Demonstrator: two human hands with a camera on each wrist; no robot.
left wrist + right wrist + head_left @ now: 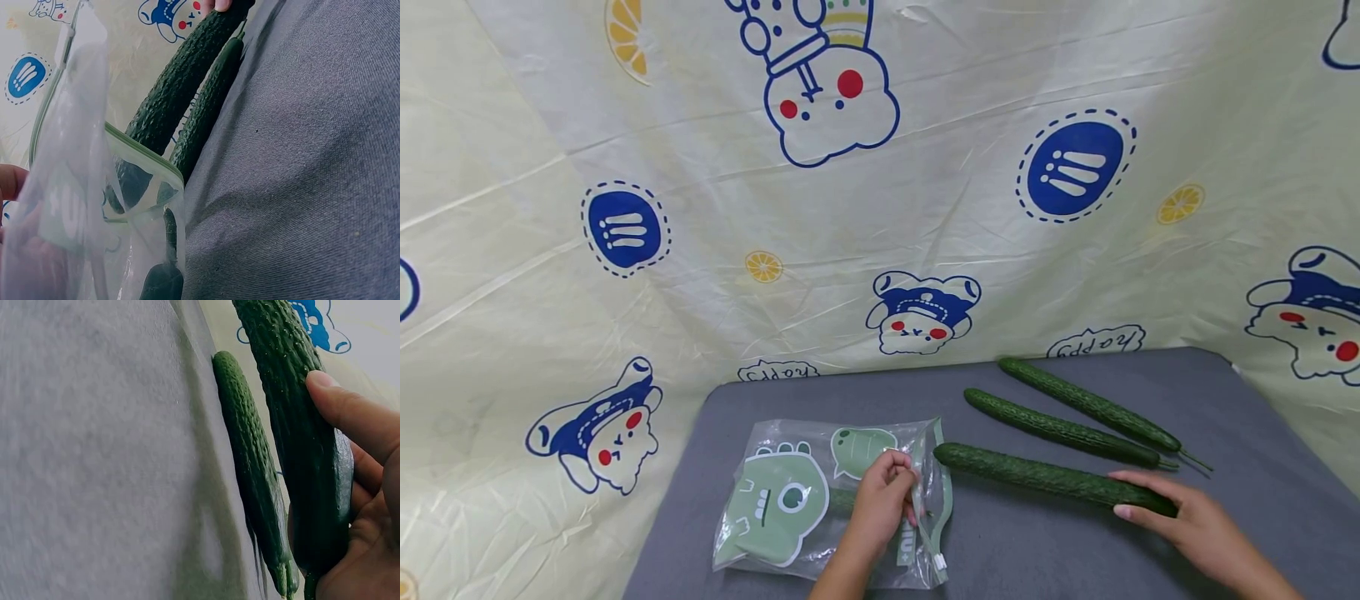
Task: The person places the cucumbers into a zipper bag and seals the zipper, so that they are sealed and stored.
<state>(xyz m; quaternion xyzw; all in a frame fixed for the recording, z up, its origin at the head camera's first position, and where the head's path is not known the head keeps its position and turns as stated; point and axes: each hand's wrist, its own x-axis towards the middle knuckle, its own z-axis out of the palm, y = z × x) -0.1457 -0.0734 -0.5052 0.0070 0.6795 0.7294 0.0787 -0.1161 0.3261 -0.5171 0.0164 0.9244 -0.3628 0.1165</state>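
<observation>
My left hand (882,500) pinches the upper side of a clear zip bag (775,433) near its mouth. The bag has green cartoon prints and a green zip edge with a white slider. Through the plastic a dark green cucumber (164,282) shows inside. My right hand (1180,521) grips another long cucumber (1037,473) near its stem end, thumb on one side and fingers on the other. This cucumber points left, its blunt tip right at the bag's mouth. In the right wrist view the held cucumber (306,444) hangs above the table, its stem by the palm.
Two more cucumbers lie behind the held one, a nearer one (1060,429) and a farther one (1097,407), stems to the right. Everything is on a grey cloth-covered table (1030,550). A cream sheet with cartoon prints (962,217) hangs right behind the table's back edge.
</observation>
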